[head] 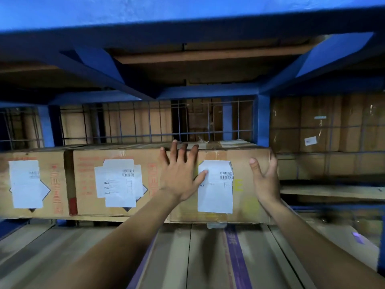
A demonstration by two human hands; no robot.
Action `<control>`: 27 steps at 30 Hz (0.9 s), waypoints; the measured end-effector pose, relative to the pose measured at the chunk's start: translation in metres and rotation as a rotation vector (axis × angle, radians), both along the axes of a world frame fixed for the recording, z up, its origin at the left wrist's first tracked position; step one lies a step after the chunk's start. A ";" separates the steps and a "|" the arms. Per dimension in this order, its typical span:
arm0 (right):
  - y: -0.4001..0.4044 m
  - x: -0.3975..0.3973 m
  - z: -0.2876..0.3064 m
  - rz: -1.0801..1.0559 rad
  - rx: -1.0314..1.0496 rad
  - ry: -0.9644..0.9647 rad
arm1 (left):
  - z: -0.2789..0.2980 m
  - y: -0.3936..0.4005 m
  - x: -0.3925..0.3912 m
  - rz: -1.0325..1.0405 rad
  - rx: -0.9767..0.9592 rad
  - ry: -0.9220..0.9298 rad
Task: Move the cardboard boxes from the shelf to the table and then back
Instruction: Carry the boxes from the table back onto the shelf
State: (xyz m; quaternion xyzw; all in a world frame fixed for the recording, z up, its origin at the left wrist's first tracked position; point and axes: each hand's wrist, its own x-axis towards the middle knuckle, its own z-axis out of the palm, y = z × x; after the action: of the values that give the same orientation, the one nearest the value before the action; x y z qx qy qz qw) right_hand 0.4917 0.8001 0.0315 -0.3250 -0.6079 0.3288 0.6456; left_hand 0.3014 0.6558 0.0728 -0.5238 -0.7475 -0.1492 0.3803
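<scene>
On the blue shelf (263, 119) the right-hand box (245, 197) stands beside two others; the left hand (180, 174) lies spread flat on its front, the right hand (265, 178) cups its right edge, grip open

Pretty dim in here, light's kinda bluish. Big blue-painted steel shelving frame (263, 119) with angled braces up top and a brown wooden board deck (200, 57) sitting on the beams overhead. Behind the bay there's a thin grey wire mesh back panel (133, 122). Blue painted wall (125, 9) above it all.
</scene>
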 end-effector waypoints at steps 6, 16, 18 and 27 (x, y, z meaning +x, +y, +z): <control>0.024 -0.016 -0.002 -0.061 0.031 0.007 | -0.012 0.033 -0.022 -0.060 0.069 -0.013; 0.011 -0.051 -0.019 -0.458 0.144 -0.529 | -0.024 0.063 -0.041 -0.111 0.205 0.050; 0.015 -0.048 -0.017 -0.441 0.115 -0.526 | -0.024 0.066 -0.041 -0.103 0.206 0.057; 0.000 -0.017 -0.002 -0.224 0.009 -0.718 | -0.029 0.053 -0.010 -0.023 0.017 -0.151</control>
State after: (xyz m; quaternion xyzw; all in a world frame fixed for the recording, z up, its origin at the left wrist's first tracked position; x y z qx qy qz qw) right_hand 0.4747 0.7996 0.0293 -0.4812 -0.7576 0.1188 0.4246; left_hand 0.2915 0.7091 0.0437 -0.5164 -0.7667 -0.1990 0.3255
